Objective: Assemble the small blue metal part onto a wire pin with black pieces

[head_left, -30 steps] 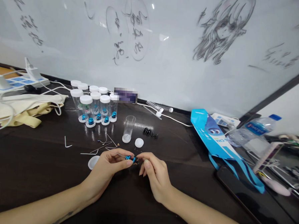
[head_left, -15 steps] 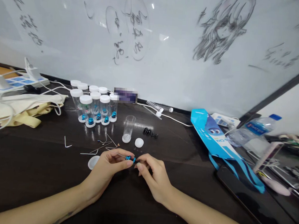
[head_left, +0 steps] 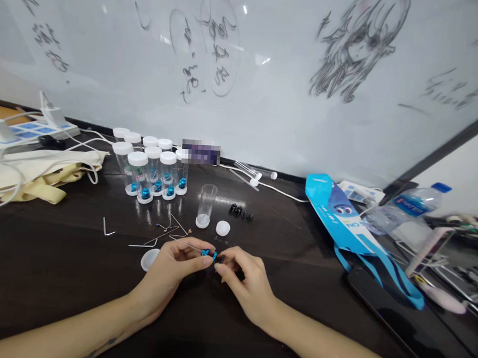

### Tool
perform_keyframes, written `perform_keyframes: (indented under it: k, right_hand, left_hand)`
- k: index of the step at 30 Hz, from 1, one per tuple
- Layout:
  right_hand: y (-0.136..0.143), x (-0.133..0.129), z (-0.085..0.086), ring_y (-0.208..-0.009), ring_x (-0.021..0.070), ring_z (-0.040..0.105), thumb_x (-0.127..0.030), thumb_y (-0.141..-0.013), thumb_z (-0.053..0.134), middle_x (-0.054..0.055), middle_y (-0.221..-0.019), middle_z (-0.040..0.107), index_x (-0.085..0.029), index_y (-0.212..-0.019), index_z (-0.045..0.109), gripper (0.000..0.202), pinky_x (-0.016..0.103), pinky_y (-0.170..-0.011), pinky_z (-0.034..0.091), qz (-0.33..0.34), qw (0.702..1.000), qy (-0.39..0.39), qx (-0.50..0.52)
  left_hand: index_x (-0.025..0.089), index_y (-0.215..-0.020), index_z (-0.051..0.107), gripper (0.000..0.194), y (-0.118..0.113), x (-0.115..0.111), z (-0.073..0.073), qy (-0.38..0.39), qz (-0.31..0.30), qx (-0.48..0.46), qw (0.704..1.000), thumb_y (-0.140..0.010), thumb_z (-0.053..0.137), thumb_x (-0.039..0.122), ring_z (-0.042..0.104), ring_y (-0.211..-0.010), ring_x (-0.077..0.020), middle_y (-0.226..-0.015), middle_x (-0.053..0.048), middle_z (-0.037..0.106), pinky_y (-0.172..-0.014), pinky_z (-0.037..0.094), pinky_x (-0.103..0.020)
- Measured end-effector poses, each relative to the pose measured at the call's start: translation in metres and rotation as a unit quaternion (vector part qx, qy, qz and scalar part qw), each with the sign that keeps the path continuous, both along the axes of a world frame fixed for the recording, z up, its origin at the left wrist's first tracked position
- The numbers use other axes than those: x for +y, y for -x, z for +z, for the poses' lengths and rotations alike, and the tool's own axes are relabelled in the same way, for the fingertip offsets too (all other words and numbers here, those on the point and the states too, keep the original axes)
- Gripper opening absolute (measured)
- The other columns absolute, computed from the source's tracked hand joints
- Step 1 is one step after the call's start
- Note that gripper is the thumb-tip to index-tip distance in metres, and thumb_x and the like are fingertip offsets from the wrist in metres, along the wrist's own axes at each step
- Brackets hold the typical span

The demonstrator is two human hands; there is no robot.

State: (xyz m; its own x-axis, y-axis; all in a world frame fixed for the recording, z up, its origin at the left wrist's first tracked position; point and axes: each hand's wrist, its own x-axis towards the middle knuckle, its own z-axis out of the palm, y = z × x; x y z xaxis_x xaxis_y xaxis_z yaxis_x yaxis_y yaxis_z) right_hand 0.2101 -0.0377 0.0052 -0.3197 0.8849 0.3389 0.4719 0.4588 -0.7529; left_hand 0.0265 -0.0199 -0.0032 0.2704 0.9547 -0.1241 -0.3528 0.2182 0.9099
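Your left hand and right hand: both bare, fingers slim, nails too small in view to judge closely. Your left forearm and right forearm: uncovered, smooth, tapering toward wrists. Dark, narrow marking runs lengthwise along left one (looks like tattoo, though you can't make out its pattern).

Metallic blue is shown by the small part held at the near centre. White is seen on the caps of the clear tubes at left. The far whiteboard is marked in black, and the near tabletop is coloured dark brown.
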Motion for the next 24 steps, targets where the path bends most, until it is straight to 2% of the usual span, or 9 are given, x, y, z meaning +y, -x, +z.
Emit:
perform_keyframes:
  k: [5,11,18,24]
  right_hand:
    - [-0.002,0.0003,-0.0001,-0.058,0.0128,0.057,-0.034,-0.099,0.048,-0.001,-0.065,0.059,-0.018,-0.078,0.058,0.027,0.025,-0.06,0.043,0.001,1.0,0.013,-0.015]
    - [-0.003,-0.0019,0.0024,-0.059,0.0129,0.058,-0.033,-0.102,0.039,-0.001,-0.067,0.058,-0.018,-0.101,0.058,0.025,0.024,-0.06,0.045,0.009,0.999,0.006,0.031]
    - [-0.0035,-0.0026,0.0008,-0.062,0.013,0.06,-0.031,-0.103,0.036,0.001,-0.072,0.063,-0.018,-0.097,0.06,0.028,0.024,-0.062,0.048,0.016,0.999,0.004,0.029]
    - [-0.003,-0.0021,-0.0001,-0.062,0.0131,0.061,-0.031,-0.103,0.036,0.001,-0.071,0.063,-0.019,-0.103,0.06,0.027,0.024,-0.062,0.048,-0.001,0.999,-0.012,0.039]
  left_hand:
    - [0.022,-0.083,0.077,0.017,-0.0002,-0.0002,-0.0013,-0.008,0.006,0.014,1.0,-0.067,0.083,0.023,0.065,-0.076,-0.0171,-0.077,-0.002,0.075,-0.075,0.048,-0.027]
    - [0.023,-0.083,0.078,0.016,-0.0002,0.001,-0.0011,-0.008,0.005,0.008,1.0,-0.068,0.083,0.023,0.064,-0.074,-0.0149,-0.075,0.0,0.075,-0.074,0.047,-0.024]
    - [0.022,-0.083,0.078,0.017,-0.0004,0.0007,-0.0004,-0.011,0.009,0.013,1.0,-0.066,0.083,0.023,0.065,-0.075,-0.0166,-0.076,-0.001,0.075,-0.074,0.048,-0.026]
    - [0.022,-0.083,0.078,0.017,0.0002,-0.0002,0.0,-0.008,0.004,0.006,1.0,-0.067,0.083,0.023,0.064,-0.075,-0.0158,-0.075,0.0,0.075,-0.075,0.047,-0.026]
